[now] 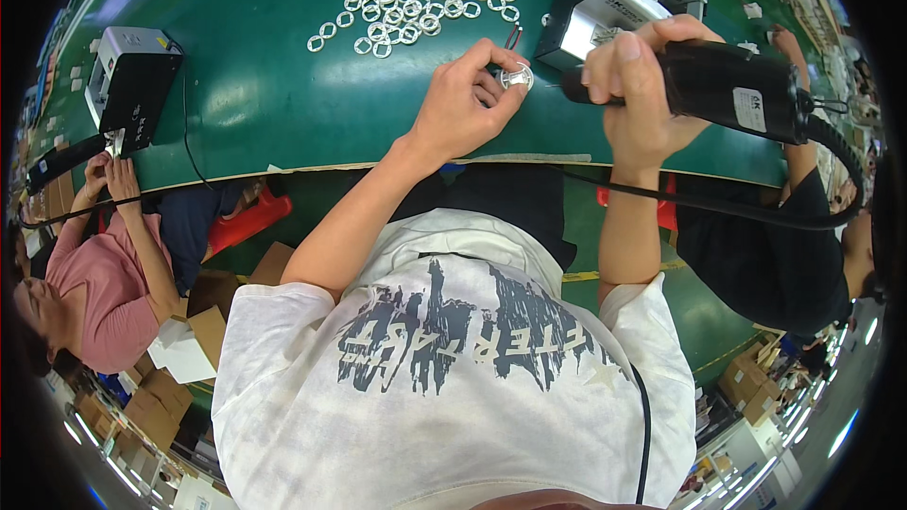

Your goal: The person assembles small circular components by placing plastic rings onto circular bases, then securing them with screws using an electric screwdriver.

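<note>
My left hand [463, 99] pinches a small round white part [516, 78] between thumb and fingertips, just above the green table [312, 113]. A short pair of thin red and dark wires [513, 36] rises beside that part. My right hand [635, 85] is wrapped round a black electric screwdriver [727, 85], held almost level. Its narrow nose points left at the round part, with a gap between them. From the screwdriver's back end a thick ribbed black cord [855, 165] loops down to the right.
Many flat silvery rings [416, 5] lie in a loose heap beyond my left hand. A black and silver box-shaped machine [619, 5] stands just past my right hand; a similar one [137, 85] is at far left. Co-workers sit on both sides, one in a pink top [109, 274].
</note>
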`<state>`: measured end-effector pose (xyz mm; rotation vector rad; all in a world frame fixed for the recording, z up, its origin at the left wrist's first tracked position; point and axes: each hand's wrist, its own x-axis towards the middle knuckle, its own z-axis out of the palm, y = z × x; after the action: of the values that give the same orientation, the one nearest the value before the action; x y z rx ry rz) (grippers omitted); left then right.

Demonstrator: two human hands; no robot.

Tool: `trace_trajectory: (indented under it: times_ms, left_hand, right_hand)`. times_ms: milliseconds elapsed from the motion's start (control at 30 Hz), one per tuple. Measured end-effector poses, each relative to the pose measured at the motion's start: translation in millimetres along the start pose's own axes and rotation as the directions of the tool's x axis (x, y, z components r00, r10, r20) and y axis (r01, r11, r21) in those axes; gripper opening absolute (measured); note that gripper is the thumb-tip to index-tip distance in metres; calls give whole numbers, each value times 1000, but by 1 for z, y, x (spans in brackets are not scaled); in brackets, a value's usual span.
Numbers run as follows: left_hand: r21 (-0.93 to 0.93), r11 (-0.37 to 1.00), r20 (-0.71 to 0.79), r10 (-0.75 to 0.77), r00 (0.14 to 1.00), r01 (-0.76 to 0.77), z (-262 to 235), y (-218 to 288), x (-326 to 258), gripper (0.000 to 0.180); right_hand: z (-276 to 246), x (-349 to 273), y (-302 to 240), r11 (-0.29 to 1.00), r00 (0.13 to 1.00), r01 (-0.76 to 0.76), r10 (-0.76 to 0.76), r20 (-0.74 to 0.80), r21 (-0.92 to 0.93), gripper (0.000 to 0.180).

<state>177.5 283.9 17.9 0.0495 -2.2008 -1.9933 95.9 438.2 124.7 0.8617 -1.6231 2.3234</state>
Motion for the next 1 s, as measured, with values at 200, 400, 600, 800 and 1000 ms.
trace_trajectory:
  times_ms: [200, 400, 600, 800, 1000]
  left_hand:
    - [11, 1000, -11, -2, 1000, 3, -3, 2, -1, 25]
    - [-6, 1000, -4, -17, 1000, 17, -4, 3, 0, 25]
    - [36, 999, -27, 37, 999, -36, -3, 4, 1, 23]
    - [56, 998, 3, 5, 1000, -5, -4, 5, 1, 23]
    - [-17, 1000, 20, 4, 1000, -3, -1, -3, -1, 24]
  right_hand:
    - [15, -3, 23, 992, 996, 39, -49, 76, 123, 28]
    - [10, -4, 26, 999, 988, -21, 28, 150, -49, 32]
    - [5, -1, 34, 996, 960, -3, 27, 280, -86, 30]
    - [6, -4, 38, 996, 972, -55, 69, 226, -68, 26]
    - [-3, 0, -9, 992, 999, 35, -37, 18, 124, 30]
